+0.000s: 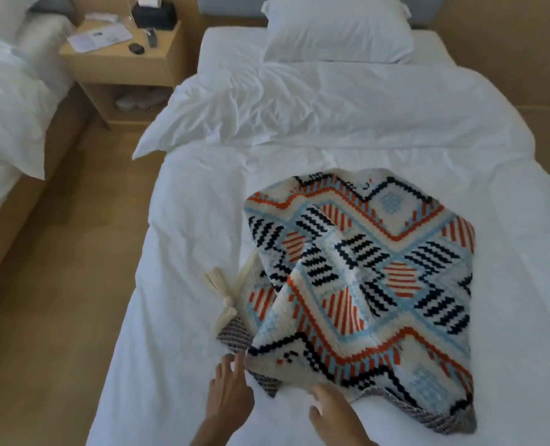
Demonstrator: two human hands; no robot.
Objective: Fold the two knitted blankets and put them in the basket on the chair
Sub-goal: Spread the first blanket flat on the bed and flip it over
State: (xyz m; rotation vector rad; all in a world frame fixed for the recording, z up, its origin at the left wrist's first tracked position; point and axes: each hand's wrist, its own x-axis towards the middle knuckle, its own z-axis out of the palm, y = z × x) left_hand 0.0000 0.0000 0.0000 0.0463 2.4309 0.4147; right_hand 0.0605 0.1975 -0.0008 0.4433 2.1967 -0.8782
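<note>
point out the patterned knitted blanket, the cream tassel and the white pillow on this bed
patterned knitted blanket [379, 272], head view, middle of its top face
cream tassel [217, 281], head view, its fringe
white pillow [338, 30], head view, its centre

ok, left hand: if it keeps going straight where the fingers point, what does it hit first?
The near corner of the patterned knitted blanket; the left hand has its fingertips about at that edge already, though actual contact is unclear.

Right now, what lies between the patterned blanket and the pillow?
In the head view, only rumpled white duvet lies between the patterned blanket and the pillow.
</note>
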